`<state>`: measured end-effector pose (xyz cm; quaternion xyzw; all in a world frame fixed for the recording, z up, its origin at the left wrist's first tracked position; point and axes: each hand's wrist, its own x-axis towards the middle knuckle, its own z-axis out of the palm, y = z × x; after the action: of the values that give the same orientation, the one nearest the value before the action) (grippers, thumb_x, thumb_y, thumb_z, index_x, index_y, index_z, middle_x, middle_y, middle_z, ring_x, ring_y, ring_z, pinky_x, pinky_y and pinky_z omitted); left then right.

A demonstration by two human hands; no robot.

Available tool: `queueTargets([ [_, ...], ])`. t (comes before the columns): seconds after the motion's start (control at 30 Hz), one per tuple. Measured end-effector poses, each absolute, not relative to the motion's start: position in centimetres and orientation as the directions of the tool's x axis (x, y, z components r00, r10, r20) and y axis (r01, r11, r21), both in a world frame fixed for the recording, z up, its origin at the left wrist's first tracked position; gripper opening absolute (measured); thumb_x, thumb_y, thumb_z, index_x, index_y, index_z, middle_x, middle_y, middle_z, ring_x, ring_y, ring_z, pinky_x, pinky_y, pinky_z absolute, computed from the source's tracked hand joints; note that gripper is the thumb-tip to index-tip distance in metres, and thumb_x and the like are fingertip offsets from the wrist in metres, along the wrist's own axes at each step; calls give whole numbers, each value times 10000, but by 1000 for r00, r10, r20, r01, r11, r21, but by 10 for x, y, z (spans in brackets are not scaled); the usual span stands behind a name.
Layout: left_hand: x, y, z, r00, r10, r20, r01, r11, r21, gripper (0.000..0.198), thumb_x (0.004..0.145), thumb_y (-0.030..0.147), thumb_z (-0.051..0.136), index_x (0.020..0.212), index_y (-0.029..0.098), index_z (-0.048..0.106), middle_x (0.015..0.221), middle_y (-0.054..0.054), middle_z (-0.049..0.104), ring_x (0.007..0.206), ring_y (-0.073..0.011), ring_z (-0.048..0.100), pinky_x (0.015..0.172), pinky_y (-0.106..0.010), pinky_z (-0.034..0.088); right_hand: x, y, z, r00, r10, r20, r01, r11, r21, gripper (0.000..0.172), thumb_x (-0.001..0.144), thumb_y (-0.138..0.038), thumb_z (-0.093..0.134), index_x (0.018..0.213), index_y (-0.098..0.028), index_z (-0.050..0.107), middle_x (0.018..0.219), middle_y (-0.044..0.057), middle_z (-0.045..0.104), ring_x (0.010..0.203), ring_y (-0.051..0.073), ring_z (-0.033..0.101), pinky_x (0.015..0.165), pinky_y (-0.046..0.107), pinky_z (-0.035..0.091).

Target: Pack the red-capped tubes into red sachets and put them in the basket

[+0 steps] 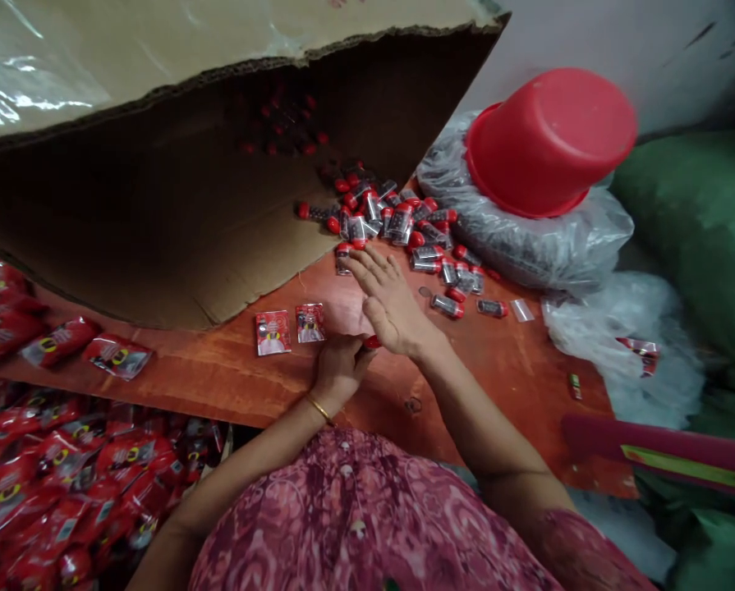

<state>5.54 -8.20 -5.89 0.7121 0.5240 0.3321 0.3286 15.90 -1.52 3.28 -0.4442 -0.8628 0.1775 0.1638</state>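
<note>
My left hand [337, 371], with a gold bangle at its wrist, is closed around a small red-capped container; only the red cap [373, 341] shows past the fingers. Just beside that cap is my right hand [387, 302], its fingers stretched out toward the pile and nothing visible in them. Whether its palm touches the cap I cannot tell. Ahead lies a heap of small clear containers with red caps [399, 223], dark inside. Two flat red packets, one larger [273, 332] and one smaller [310, 322], lie left of my hands on the reddish table [219, 369].
A large cardboard box [176, 222] lies open toward me, with more containers inside. Filled red packets [77, 476] are massed at lower left. An upturned red tub [552, 139] sits on a clear plastic bundle [527, 246] at right. Green sacks [700, 238] stand beyond.
</note>
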Motion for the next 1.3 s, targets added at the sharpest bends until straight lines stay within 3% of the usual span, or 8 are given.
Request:
queueTargets([
  [0.17, 57, -85, -65, 177, 962, 208, 482, -269, 834, 296, 839, 298, 500, 1032, 124, 641, 1031, -141, 675, 958, -277, 609, 818, -392, 478, 151, -26, 4, -587, 810, -5, 711, 512, -482, 738, 891, -601, 218, 1456, -127, 203, 1518, 156, 244, 1422, 299, 124, 1123, 591, 87],
  [0.37, 54, -87, -62, 163, 965, 206, 603, -262, 753, 141, 811, 275, 565, 806, 167, 656, 781, -75, 687, 779, -229, 618, 736, -354, 482, 174, -28, -1, -516, 841, 161, 554, 471, -687, 633, 933, -534, 130, 1421, -168, 299, 1414, 141, 428, 1324, 240, 372, 1073, 476, 323],
  [0.53, 58, -89, -57, 157, 972, 177, 631, -237, 739, 118, 764, 131, 549, 807, 157, 656, 808, -84, 695, 795, -224, 623, 740, -343, 492, 199, -55, -10, -543, 818, 191, 669, 558, -491, 571, 807, -519, 542, 1225, -129, 545, 1204, 189, 595, 1122, 325, 539, 932, 496, 422],
  [0.63, 60, -94, -48, 126, 979, 162, 604, -205, 770, 274, 760, 107, 547, 1011, 161, 641, 951, -82, 708, 870, -208, 636, 802, -330, 498, 207, -60, -19, -493, 857, 152, 736, 504, -452, 310, 858, -394, 510, 1010, -162, 649, 958, 135, 687, 881, 263, 629, 762, 392, 474],
  [0.77, 42, -99, -28, 21, 967, 254, 670, -202, 714, 333, 837, 232, 523, 1160, 182, 589, 1144, -100, 664, 1019, -212, 614, 913, -349, 470, 216, -37, -22, -309, 940, 145, 843, 342, -416, 267, 847, -396, 519, 911, -173, 653, 775, 92, 691, 693, 215, 623, 619, 300, 423],
  [1.0, -5, -75, -24, 1, 996, 86, 946, -28, 324, 343, 860, 262, 480, 1159, 168, 619, 1330, -127, 539, 1346, -344, 317, 1083, -579, 227, 231, 29, -23, -89, 986, 143, 962, 122, -242, 388, 828, -417, 513, 1072, -125, 591, 925, 165, 685, 819, 286, 611, 676, 348, 411],
  [1.13, -2, -68, -35, 62, 996, 59, 959, -75, 273, 270, 868, 305, 493, 1040, 225, 685, 1257, -96, 604, 1336, -341, 340, 1081, -617, 195, 234, 29, -35, -166, 930, 327, 949, 241, -204, 545, 798, -427, 557, 1211, -74, 509, 1221, 225, 571, 1081, 342, 516, 869, 452, 384],
  [1.3, 5, -67, -40, -2, 991, 137, 964, -34, 262, 266, 889, 283, 458, 949, 255, 716, 1177, -65, 657, 1284, -344, 418, 1065, -627, 218, 227, 1, -38, -184, 853, 488, 926, 316, -205, 414, 842, -403, 506, 1158, -139, 553, 1266, 185, 545, 1195, 327, 427, 967, 505, 298],
])
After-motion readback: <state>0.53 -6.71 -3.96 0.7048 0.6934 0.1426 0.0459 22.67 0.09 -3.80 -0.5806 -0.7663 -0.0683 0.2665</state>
